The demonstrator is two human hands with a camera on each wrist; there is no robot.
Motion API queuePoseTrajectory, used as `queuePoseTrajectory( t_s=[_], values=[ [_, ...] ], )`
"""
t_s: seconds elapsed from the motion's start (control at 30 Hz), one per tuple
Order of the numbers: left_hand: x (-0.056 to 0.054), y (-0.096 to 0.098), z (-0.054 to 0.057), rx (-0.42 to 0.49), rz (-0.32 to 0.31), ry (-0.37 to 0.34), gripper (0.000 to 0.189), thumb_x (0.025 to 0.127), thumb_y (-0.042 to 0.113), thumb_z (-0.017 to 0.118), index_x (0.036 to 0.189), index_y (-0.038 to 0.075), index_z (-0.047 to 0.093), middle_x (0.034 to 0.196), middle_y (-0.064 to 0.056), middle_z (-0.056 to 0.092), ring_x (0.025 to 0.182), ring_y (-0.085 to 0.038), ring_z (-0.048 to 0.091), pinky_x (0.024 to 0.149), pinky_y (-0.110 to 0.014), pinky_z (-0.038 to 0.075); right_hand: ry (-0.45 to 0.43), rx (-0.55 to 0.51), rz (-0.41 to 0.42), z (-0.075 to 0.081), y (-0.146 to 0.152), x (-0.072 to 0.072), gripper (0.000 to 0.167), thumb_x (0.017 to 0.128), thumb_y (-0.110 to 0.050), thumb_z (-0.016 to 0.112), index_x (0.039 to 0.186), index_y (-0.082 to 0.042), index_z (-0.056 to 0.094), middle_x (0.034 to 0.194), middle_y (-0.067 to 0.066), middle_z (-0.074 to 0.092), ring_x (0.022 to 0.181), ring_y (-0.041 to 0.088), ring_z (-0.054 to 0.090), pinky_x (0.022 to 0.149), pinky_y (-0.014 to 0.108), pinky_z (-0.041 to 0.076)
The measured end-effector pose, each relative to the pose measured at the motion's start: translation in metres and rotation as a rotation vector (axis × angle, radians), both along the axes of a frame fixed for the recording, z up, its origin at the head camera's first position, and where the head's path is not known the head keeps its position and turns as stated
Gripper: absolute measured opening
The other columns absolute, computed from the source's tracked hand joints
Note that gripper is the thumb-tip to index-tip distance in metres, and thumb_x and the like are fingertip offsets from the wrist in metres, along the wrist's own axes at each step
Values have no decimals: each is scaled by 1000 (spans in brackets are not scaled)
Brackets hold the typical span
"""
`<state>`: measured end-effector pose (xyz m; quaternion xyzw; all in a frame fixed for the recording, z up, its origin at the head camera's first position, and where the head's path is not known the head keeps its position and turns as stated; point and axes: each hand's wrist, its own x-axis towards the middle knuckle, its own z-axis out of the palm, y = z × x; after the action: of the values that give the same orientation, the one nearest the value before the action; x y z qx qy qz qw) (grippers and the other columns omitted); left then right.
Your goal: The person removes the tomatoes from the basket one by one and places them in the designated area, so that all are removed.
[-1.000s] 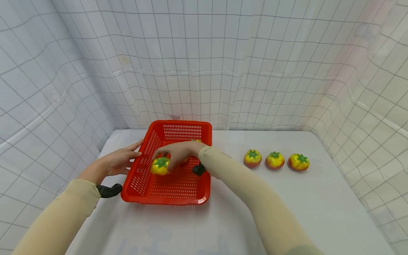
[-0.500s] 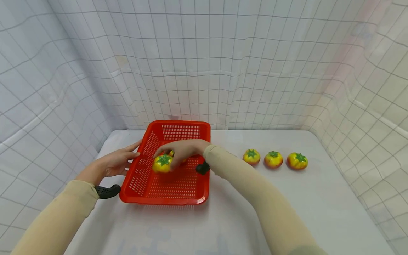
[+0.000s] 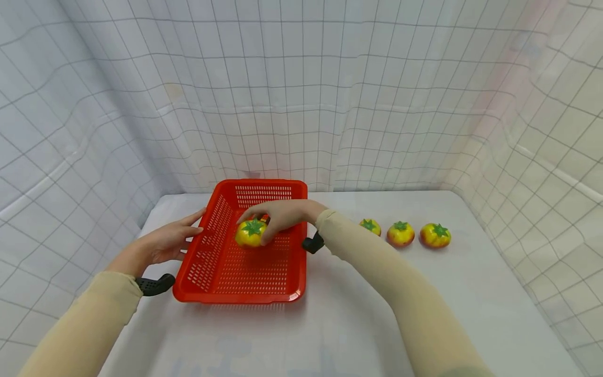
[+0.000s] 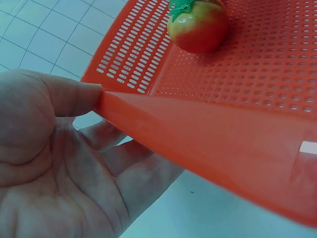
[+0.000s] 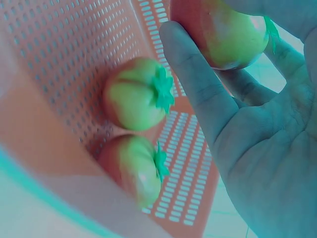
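Note:
A red plastic basket [image 3: 298, 272] with slotted walls stands on the left half of the table. My left hand [image 3: 165, 242] holds its left rim, with the thumb on the edge and the fingers on the outer side. Over the inside of the basket my right hand [image 3: 282, 213] grips a yellow-red tomato [image 3: 251, 234] with a green star-shaped calyx. Two more tomatoes lie side by side near the slotted wall in the right wrist view, an upper tomato [image 5: 130, 96] and a lower tomato [image 5: 130, 168]. In the left wrist view a tomato [image 4: 200, 29] appears at the top, inside the basket.
Right of the basket, a row of three tomatoes sits on the white table [image 3: 358, 314]: a left tomato [image 3: 371, 227], partly behind the right sleeve, a middle tomato [image 3: 401, 235] and a right tomato [image 3: 435, 236]. White checked curtains [image 3: 301, 104] enclose the table's back and sides.
My right hand has moved right and slightly toward the back with the tomato in its grip. The left hand stays at the basket's rim. The whole head view has shifted a little.

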<state>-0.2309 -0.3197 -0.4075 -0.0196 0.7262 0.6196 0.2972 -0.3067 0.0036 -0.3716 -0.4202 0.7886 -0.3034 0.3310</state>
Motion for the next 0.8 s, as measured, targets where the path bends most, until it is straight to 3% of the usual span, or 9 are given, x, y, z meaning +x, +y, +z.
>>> queuePoseTrajectory(
  t_s=[0.4, 0.57, 0.8],
  values=[
    [2, 0, 0, 2, -40, 40, 72, 112, 24, 41, 163, 34, -8, 158, -32, 27, 123, -43, 58, 93, -58, 55, -17, -38, -44, 11, 34, -2, 59, 86, -15, 77, 136, -43, 60, 133, -8, 54, 123, 19, 49, 94, 35, 53],
    [2, 1, 0, 6, -25, 30, 71, 112, 23, 42, 164, 35, -4, 157, -30, 30, 123, -44, 57, 93, -57, 55, -65, -38, -71, 15, 50, -2, 60, 87, -14, 77, 138, -40, 58, 135, -5, 54, 125, 20, 48, 95, 38, 55],
    [7, 1, 2, -3, -39, 35, 71, 112, 20, 41, 164, 33, -7, 157, -31, 29, 123, -44, 57, 94, -57, 54, -15, -19, -96, 18, 69, -2, 62, 88, -18, 77, 140, -44, 56, 140, -9, 51, 128, 16, 46, 97, 37, 52]
  ],
)
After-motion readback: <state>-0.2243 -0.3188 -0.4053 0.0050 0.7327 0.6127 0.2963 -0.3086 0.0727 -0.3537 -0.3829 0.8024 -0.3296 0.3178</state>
